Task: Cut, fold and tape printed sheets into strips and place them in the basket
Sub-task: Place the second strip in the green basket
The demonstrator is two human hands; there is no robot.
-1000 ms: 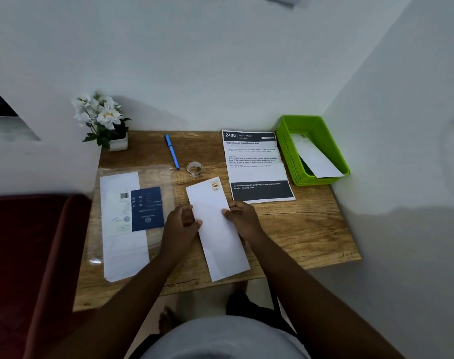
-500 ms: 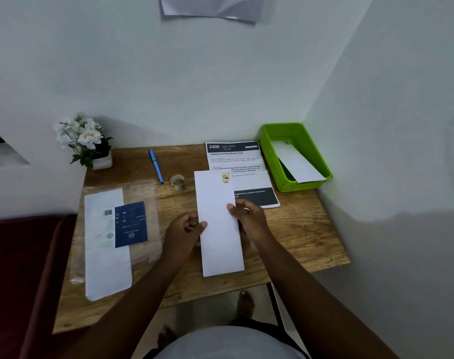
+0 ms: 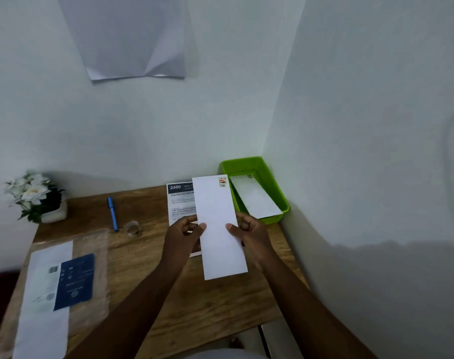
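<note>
A folded white strip (image 3: 219, 226) is held up above the bench (image 3: 148, 255), long axis running away from the person, its far end reaching over the near-left corner of the basket (image 3: 277, 189). A small coloured sticker or stamp sits in its far right corner; the print on it is too small to read. The left hand (image 3: 180, 235) pinches the strip's left edge with thumb on top and fingers curled beneath. The right hand (image 3: 249, 235) pinches the right edge the same way, so both hands are clamped on the strip at about its middle.

The green basket stands in the far right corner of the bench, against the wall. Inside it lies another white strip (image 3: 254, 200), slanted, with its near end propped on the basket's near rim.

Under the held strip and the left hand lies a printed sheet (image 3: 180, 200), partly hidden. Its dark header reads "2400"; the lines below are too blurred to read.

To the left a roll of clear tape (image 3: 132, 228) rests on the bench, and just beside it a blue pen (image 3: 112, 213). A pot of white flowers (image 3: 37, 198) stands at the far left corner. Near the left edge lies a clear plastic sleeve (image 3: 91, 281) holding a white paper (image 3: 43, 307) with a dark blue panel whose print is unreadable. A creased sheet (image 3: 132, 40) hangs on the wall above.
</note>
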